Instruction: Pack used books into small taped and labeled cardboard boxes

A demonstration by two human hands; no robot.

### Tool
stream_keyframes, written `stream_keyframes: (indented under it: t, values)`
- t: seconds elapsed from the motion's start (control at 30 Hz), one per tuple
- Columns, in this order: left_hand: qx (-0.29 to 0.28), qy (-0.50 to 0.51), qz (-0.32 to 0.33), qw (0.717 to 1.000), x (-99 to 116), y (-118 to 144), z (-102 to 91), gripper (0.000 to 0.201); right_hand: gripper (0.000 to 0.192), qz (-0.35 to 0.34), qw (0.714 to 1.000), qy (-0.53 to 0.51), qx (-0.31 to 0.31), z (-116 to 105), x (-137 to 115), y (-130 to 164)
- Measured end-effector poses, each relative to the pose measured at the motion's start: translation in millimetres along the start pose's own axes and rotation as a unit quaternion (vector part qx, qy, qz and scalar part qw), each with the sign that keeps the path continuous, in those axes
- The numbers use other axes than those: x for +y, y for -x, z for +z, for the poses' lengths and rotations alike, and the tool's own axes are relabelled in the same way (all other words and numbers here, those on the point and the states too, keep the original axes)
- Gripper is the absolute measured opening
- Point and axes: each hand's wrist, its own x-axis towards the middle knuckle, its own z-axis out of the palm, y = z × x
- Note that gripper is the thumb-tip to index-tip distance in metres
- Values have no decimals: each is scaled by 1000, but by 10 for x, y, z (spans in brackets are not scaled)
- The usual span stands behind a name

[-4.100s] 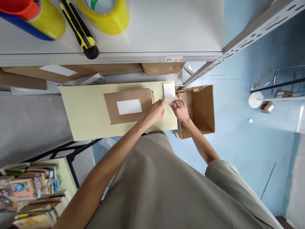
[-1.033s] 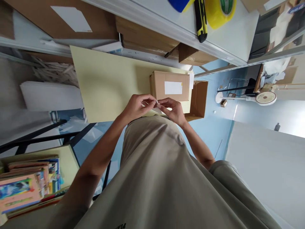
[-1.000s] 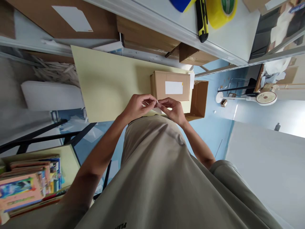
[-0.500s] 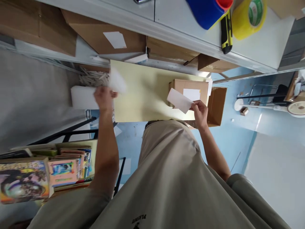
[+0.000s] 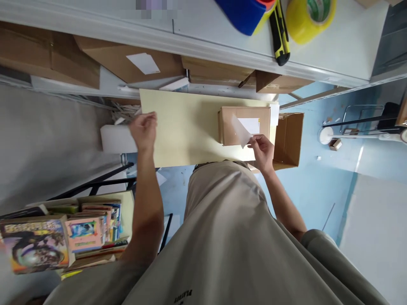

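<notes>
My right hand pinches a white label sheet by its lower corner and holds it over the near edge of a closed cardboard box that bears a white label. The box stands at the right end of a pale yellow tabletop. My left hand hovers at the table's left edge with fingers loosely curled and nothing visible in it.
An open empty carton sits right of the table. The shelf above carries a yellow tape roll, a yellow-black utility knife and a blue roll. Flat cardboard boxes lie under the shelf. Books are stacked lower left.
My hands peeled a sheet apart and separated. The left hand swung left with a white piece that is no longer in it. The right hand keeps the label over the box.
</notes>
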Motion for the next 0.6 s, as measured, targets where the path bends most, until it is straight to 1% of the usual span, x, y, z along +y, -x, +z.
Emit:
stream_keyframes:
  t: [0.03,0.07,0.1,0.13,0.17,0.2,0.23,0.27,0.33,0.43,0.5,0.53,0.6]
  values:
    - [0,33,-35,999,107,253,211,42,48,-24,1000,19,-4,-28,-9,-3]
    - [-40,69,-49,996,233,516,413,45,43,-58,997,41,-9,-56,-23,-2]
    - [-102,101,-60,988,372,778,602,51,37,-98,993,66,-17,-84,-40,2]
    - [-159,132,-70,976,514,1026,775,56,30,-144,985,91,-27,-111,-53,10]
    - [-201,163,-83,962,650,1250,933,61,24,-191,974,115,-40,-136,-58,20]
    - [-228,191,-98,950,770,1441,1076,65,18,-237,960,138,-55,-157,-51,32]
    - [-241,211,-111,941,868,1597,1204,67,14,-275,945,160,-70,-175,-31,44]
    - [-246,225,-120,935,940,1717,1320,67,13,-304,931,180,-87,-188,3,55]
    - [-235,231,-135,934,1013,1865,1514,65,12,-339,908,211,-124,-204,104,70]
    - [-198,211,-145,946,1009,1939,1729,58,11,-352,890,219,-189,-236,277,63]
    - [-175,195,-145,954,989,1955,1824,56,13,-350,889,199,-218,-292,373,22]
    - [-167,188,-142,957,983,1965,1857,55,14,-344,893,185,-223,-335,413,-15]
    - [-155,168,-134,964,983,1998,1903,53,16,-320,911,156,-209,-441,481,-135]
